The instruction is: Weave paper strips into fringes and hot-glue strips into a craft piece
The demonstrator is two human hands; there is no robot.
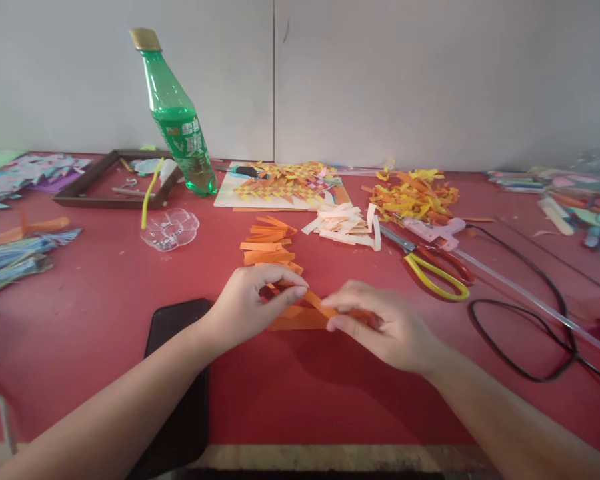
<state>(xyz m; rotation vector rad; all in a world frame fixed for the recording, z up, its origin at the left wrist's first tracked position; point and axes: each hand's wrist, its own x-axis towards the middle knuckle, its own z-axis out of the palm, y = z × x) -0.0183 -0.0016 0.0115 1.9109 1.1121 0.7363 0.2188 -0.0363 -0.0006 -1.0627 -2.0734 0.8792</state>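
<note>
An orange paper strip [316,303] stretches between my two hands above the red table. My left hand [260,297] pinches its left end between thumb and fingertips. Thumb and fingers of my right hand [380,323] are closed on the right end, partly hiding it. Below the hands lies more orange paper [295,320], largely covered by them. Just beyond my left hand is a column of folded orange strips [267,247]. A heap of pale cream paper strips [345,223] sits farther back, to the right of that column.
Scissors [433,267] and a pink glue gun [443,232] with a black cord lie at right. A pile of yellow and orange pieces [413,193] is behind. A green bottle [183,133], clear dish [170,230], frame [105,201] and phone [180,373] are at left.
</note>
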